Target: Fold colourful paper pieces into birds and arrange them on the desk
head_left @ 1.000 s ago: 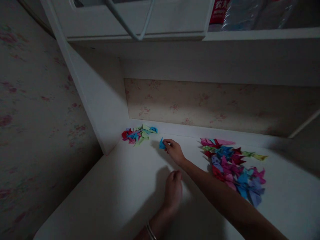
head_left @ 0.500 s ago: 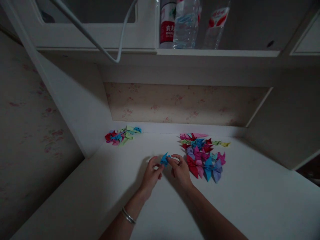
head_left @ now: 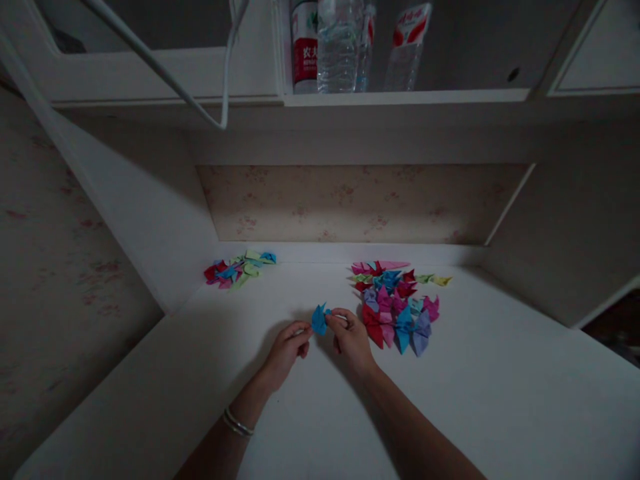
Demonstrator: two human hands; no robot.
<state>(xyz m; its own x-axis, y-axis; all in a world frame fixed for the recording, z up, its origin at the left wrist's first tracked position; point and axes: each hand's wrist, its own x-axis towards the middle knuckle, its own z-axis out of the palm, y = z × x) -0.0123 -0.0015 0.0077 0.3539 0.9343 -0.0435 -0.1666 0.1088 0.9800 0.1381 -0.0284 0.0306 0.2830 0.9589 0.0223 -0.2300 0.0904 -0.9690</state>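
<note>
Above the middle of the white desk, a small blue origami crane [head_left: 319, 320] is held between my two hands. My left hand [head_left: 287, 348] is closed, its thumb and forefinger pinching the crane's left edge. The fingertips of my right hand [head_left: 351, 339] pinch its right side, where a small blue tip shows. Just right of my right hand lies a cluster of folded paper cranes [head_left: 404, 327] in red, pink, purple, blue and green. A smaller pile of folded paper pieces [head_left: 239, 270] sits at the back left of the desk.
The white desk [head_left: 310, 427] runs back to a low ledge and a floral panel [head_left: 345, 200]. Overhead, a shelf holds a red-labelled bottle [head_left: 305, 57] and clear plastic bottles [head_left: 337, 53]. A white bent lamp arm or cable [head_left: 165, 73] hangs at the upper left.
The blue crane has turned and shows a broader face between my fingers. My left hand has drawn slightly left and outward. The whole view has shifted a little.
</note>
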